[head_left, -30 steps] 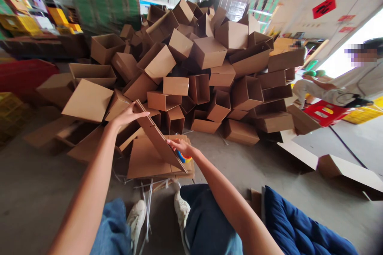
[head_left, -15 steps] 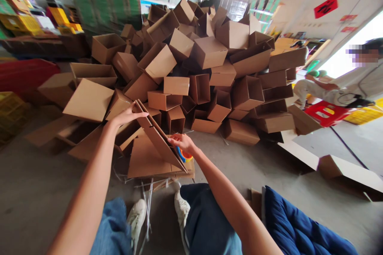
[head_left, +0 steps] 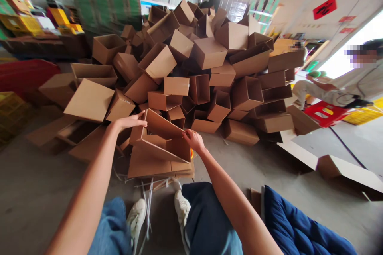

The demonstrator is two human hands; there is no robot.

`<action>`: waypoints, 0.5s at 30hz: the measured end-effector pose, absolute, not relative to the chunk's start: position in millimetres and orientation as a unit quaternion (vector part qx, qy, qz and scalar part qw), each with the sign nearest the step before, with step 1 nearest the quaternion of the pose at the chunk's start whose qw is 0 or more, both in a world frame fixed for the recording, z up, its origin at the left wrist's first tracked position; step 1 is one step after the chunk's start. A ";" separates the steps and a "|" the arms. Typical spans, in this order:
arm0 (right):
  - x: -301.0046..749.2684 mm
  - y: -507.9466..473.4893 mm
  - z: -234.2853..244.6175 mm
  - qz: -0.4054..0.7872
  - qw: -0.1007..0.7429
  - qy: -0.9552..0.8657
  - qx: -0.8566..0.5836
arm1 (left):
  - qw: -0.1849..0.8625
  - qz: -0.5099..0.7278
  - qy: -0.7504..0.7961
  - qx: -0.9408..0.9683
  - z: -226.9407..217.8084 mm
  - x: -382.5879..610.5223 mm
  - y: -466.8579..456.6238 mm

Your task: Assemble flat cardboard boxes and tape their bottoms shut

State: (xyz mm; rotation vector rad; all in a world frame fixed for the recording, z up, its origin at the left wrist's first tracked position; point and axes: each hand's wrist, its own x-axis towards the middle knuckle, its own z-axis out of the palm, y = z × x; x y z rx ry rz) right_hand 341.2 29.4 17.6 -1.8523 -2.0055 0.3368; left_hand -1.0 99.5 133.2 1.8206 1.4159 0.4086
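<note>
A brown cardboard box (head_left: 163, 141), partly spread open, stands on a stack of flat cardboard sheets (head_left: 149, 165) on the floor in front of my knees. My left hand (head_left: 130, 121) grips the box's upper left corner, fingers over the edge. My right hand (head_left: 194, 140) holds the right side of the box, fingers curled on its edge. A small orange and blue object (head_left: 191, 153) peeks out just behind the box's right wall.
A tall heap of open cardboard boxes (head_left: 206, 67) fills the space ahead. Another person (head_left: 344, 83) sits at the right near a red stool (head_left: 324, 112). A blue cushion (head_left: 299, 227) lies at my right. Yellow crates (head_left: 12, 113) stand at the far left.
The flattened box has been pulled open into a hollow shape. My right hand moved up and right along its edge; my left hand shifted slightly lower on the corner.
</note>
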 end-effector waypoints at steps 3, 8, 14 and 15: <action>341.7 27.6 14.0 0.128 0.173 -0.717 -0.663 | 0.378 0.119 0.563 0.725 133.7 5.2 100.2; 342.2 28.0 10.7 0.146 0.162 -0.701 -0.679 | 0.342 0.083 0.587 0.729 128.1 8.9 104.1; 347.9 30.6 5.4 0.185 0.172 -0.645 -0.721 | 0.337 0.062 0.607 0.717 106.9 10.2 103.3; 347.4 31.4 4.8 0.192 0.178 -0.635 -0.727 | 0.339 0.060 0.609 0.715 103.4 9.4 103.1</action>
